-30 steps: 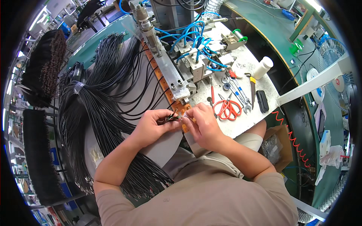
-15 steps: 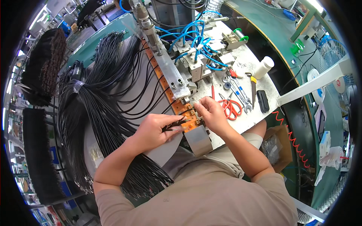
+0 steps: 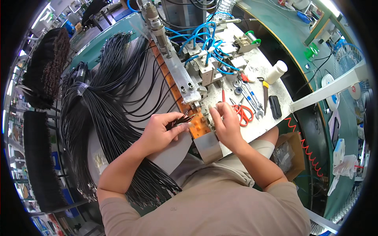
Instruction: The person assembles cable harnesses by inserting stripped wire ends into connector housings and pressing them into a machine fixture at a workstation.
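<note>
My left hand (image 3: 159,131) is closed round a small bunch of black cables (image 3: 182,119), their stripped ends sticking out past the fingertips. It is just left of an orange carrier strip (image 3: 201,126) with small blocks on it. On the strip's other side is my right hand (image 3: 228,128). Its thumb and forefinger point up a little apart, and I see nothing between them; the other fingers are curled. Ahead of both hands, a metal bar (image 3: 183,80) of the machine ends above the strip. A grey metal block (image 3: 208,147) covers the strip's near end.
A big tied bundle of black cables (image 3: 82,89) spreads over the grey sheet at left. Blue air tubes (image 3: 208,35) run over the machine. Red-handled scissors (image 3: 246,114), wrenches (image 3: 252,98), a yellow-handled tool (image 3: 265,88) and a white bottle (image 3: 277,71) lie or stand at right.
My right hand has drawn back slightly to the right, its thumb and forefinger parting. My left hand has shifted a little up with the cables. The cable lying across the strip's blocks no longer shows there.
</note>
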